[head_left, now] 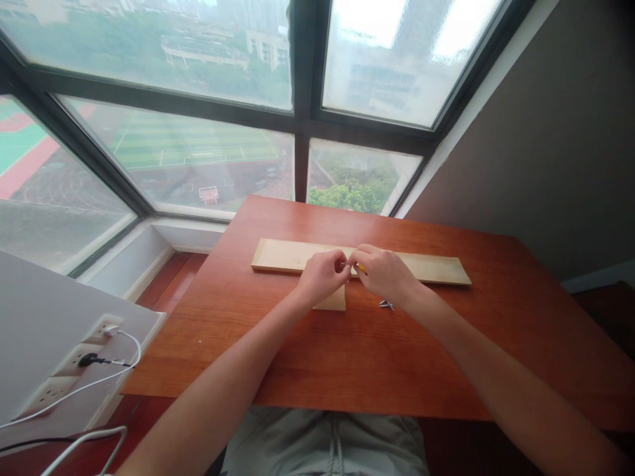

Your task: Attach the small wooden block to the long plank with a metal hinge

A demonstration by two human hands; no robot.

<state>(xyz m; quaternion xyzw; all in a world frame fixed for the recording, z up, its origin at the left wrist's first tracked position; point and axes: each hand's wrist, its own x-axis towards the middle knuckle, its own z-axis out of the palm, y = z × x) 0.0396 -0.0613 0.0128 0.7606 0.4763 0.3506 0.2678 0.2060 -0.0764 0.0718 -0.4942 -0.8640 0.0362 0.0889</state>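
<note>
My left hand (325, 272) is closed in a pinch, with a small shiny metal piece (342, 264) at its fingertips, too small to name. Close against it, the fingers of my right hand (384, 270) are closed round a small yellow object (362, 268), mostly hidden by the fingers. Both hands are over a long pale wooden board (282, 254) that lies crosswise on the table. A short flat piece of wood (332, 301) shows below my left hand. Several thin silvery pieces, like nails or screws (387, 305), lie loose below my right hand.
The reddish-brown wooden table (307, 363) runs up to large framed windows (198, 149). A grey wall (536, 152) rises at the right. At the left, wall sockets (79, 360) have plugs and a white cable (74, 391) hanging beside the table edge.
</note>
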